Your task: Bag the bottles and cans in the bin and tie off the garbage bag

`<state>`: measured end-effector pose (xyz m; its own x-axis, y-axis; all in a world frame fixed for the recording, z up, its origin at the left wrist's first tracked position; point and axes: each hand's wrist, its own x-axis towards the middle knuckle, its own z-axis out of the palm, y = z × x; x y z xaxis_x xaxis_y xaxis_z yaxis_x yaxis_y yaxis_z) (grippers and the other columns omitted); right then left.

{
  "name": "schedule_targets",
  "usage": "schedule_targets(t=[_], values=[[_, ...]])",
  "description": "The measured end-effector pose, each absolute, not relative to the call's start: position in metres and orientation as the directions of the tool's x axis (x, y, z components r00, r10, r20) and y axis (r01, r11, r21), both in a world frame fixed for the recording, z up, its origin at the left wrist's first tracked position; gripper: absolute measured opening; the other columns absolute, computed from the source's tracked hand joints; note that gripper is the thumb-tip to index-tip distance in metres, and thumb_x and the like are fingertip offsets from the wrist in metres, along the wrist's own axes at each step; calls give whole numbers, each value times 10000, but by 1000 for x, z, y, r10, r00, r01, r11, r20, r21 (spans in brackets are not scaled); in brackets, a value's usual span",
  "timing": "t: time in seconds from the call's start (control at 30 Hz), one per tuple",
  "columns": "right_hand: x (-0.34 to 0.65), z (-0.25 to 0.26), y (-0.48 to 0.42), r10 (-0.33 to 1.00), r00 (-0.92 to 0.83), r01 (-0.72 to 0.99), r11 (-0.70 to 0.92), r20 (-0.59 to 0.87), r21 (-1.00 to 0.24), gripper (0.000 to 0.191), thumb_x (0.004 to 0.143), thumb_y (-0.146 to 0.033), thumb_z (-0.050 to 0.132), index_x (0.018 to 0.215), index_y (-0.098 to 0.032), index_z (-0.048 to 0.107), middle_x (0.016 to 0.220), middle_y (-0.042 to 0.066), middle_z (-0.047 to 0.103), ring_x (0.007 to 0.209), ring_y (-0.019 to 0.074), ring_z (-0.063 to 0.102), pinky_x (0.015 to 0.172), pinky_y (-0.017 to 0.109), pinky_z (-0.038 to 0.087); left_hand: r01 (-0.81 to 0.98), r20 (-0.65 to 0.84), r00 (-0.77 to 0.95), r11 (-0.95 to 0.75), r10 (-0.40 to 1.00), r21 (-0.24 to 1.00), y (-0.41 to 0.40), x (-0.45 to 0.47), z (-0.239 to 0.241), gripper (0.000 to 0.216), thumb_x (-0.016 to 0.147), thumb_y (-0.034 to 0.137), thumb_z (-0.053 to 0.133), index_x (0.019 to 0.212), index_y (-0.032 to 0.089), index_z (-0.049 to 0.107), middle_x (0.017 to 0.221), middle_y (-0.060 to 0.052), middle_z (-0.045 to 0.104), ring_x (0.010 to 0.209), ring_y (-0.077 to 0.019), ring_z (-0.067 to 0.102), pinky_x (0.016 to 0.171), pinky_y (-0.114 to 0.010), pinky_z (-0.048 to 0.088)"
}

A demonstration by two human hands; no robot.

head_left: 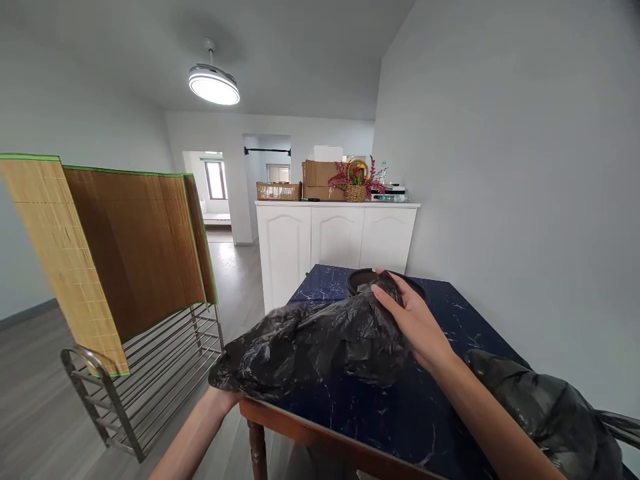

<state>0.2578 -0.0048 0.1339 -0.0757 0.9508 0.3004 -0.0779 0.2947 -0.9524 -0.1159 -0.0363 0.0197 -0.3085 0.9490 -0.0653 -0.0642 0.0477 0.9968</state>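
A crumpled black plastic bag (320,347) stretches between my hands above the dark blue marbled table (373,427). My right hand (407,310) is closed on its right end, thumb on the near side. At the bag's left end, only the wrist and a bit of my left hand (223,399) show. The plastic covers its fingers, and I cannot tell whether it is inside the bag or behind it. Just beyond the right hand stands a dark round bin (354,283), partly hidden by the bag and that hand.
Another black bag (545,407), bulging, lies at the table's right. A metal rack (165,360) draped with a bamboo mat (135,247) stands left. Behind the table, a white cabinet (335,233) holds cardboard boxes (320,180) and a flower basket (356,193). A wall runs along the right.
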Motion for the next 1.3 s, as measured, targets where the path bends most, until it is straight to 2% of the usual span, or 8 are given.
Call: schedule_targets(t=[0.2,0.3,0.63,0.8,0.87,0.93,1.1,1.3], values=[[267,136,30,922,-45,42,386,384,-922,832,905,-645,721,1642,-408,417,1510,39,647,1334,326,655,1058,481,601,-516,-330,-110,230,938,825,-43,-133,32,388,1020,436,564,1216,147,732,942,-145,827,878,-330,815,730,-429,670],[272,151,48,938,-26,67,345,344,-936,904,896,-614,749,1677,-390,351,1483,70,664,1304,324,675,1080,498,579,-550,-366,-6,303,931,778,-40,-125,37,363,997,375,649,1246,122,723,945,-143,828,849,-314,817,668,-359,657],[277,184,51,922,-32,-37,384,385,-923,762,938,-481,737,1636,-402,440,1311,50,746,1049,268,764,871,408,665,-193,-124,-402,48,907,980,20,-130,72,102,912,200,715,973,118,714,875,-107,790,771,-224,734,701,-297,584],[267,193,36,915,-170,-194,333,365,-923,796,947,-392,726,1668,-330,396,1018,32,769,785,195,734,781,347,670,84,180,-555,-161,812,983,21,-117,103,297,922,311,757,1171,176,665,1252,-121,728,1289,-280,614,1018,-341,499],[257,197,29,904,-206,-201,337,376,-920,794,951,-390,720,1671,-320,394,982,29,765,807,207,734,813,376,672,263,392,-468,-299,792,918,6,-92,120,274,968,369,710,1205,236,675,1360,-83,687,1378,-259,544,1112,-341,438],[246,200,21,890,-239,-189,350,389,-918,793,958,-407,712,1675,-312,386,958,29,766,824,221,738,829,408,672,530,657,-102,-518,747,671,-13,-61,138,274,1039,446,584,1161,229,700,1310,-88,703,1287,-265,604,1118,-387,444],[233,206,2,856,-277,-24,449,437,-893,716,1011,-457,617,1675,-328,381,960,28,756,840,234,733,883,463,639,655,747,275,-687,605,315,-47,-6,173,370,963,481,730,1232,234,668,1219,-70,743,1145,-261,672,1041,-422,503],[245,208,-15,841,-220,178,533,495,-827,681,998,-526,633,1626,-311,480,814,13,670,753,250,670,857,464,580,650,729,185,-639,659,413,-43,-12,188,292,1044,458,607,954,228,764,963,-32,799,932,-222,716,863,-356,552]])
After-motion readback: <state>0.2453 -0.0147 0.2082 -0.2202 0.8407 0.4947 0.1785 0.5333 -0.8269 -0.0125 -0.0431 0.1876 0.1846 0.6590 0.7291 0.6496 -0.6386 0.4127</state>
